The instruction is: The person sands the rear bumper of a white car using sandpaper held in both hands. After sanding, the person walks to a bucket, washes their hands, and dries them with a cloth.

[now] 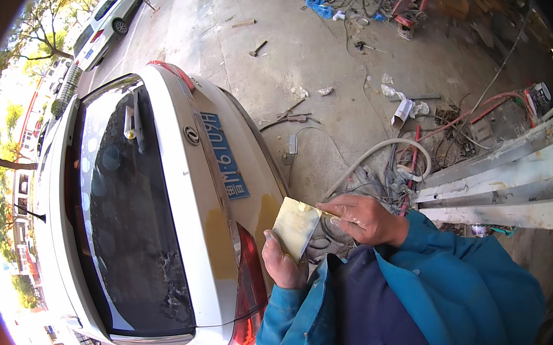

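Note:
My left hand (285,266) grips a flat, cream-coloured palette board (294,225) by its lower edge, thumb on top. Pale yellowish paste, like body filler, lies smeared on the board, thickest near its upper corner. In my right hand (368,218) is a thin yellowish spreader (327,211), pinched between thumb and fingers, its edge at the board's right corner. Just beyond my hands stands the rear of a white car (190,181). Mustard-yellow filler patches (220,248) cover its tailgate beside the red tail light (248,270).
A wiper and a whitish tube (129,122) are on the rear window. A hammer (258,49) lies on the concrete floor (286,62). Hoses (379,155) and cables tangle at right, beside long metal panels (501,176). Another white car (102,27) is parked beyond.

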### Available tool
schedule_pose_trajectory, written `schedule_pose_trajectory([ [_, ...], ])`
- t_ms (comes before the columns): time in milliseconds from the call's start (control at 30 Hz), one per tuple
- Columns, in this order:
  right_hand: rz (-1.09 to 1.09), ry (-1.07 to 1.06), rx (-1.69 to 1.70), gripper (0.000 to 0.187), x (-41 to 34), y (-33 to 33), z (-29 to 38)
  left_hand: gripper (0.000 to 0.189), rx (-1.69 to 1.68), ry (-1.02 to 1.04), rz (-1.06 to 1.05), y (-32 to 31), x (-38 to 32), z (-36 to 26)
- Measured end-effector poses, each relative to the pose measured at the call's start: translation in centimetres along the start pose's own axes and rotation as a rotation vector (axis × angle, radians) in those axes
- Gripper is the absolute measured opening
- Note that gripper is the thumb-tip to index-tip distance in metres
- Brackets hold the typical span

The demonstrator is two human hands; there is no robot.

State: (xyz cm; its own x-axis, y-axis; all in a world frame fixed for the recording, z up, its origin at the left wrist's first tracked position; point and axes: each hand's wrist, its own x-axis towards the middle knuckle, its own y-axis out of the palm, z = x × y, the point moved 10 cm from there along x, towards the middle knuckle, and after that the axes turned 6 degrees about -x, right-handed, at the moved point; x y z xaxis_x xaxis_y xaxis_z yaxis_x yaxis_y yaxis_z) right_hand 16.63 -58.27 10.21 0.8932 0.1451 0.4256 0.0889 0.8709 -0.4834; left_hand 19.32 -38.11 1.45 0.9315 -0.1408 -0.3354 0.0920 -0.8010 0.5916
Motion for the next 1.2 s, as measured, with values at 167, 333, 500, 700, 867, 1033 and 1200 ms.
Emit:
schedule_pose_trajectory([
  [167,0.042,0.003,-0.289,0.04,0.9,-6.4,-6.6,0.061,-0.158,-0.046,-0.032,5.3,4.0,2.9],
  [333,-0.382,0.375,0.172,0.026,1.2,-14.3,-11.0,0.066,-0.128,-0.2,0.145,11.8,6.9,7.2],
  [500,-0.295,0.157,0.029,0.034,4.4,-15.9,-9.1,0.065,-0.189,-0.212,0.055,14.9,11.0,8.6],
  [700,0.055,0.197,-0.057,0.034,7.6,-13.7,-16.3,0.061,-0.253,-0.199,0.122,17.6,18.1,6.5],
  [867,-0.668,0.678,0.803,0.03,11.2,-17.7,-29.9,0.067,-0.18,-0.315,0.164,20.5,25.7,7.5],
  [1033,-0.507,0.6,1.369,0.041,26.8,-16.6,-35.8,0.065,-0.047,-0.577,0.368,25.6,34.5,8.4],
  [1200,-0.198,0.49,1.278,0.065,39.1,-13.7,-36.8,0.058,-0.178,-0.577,0.307,29.2,44.0,4.3],
])
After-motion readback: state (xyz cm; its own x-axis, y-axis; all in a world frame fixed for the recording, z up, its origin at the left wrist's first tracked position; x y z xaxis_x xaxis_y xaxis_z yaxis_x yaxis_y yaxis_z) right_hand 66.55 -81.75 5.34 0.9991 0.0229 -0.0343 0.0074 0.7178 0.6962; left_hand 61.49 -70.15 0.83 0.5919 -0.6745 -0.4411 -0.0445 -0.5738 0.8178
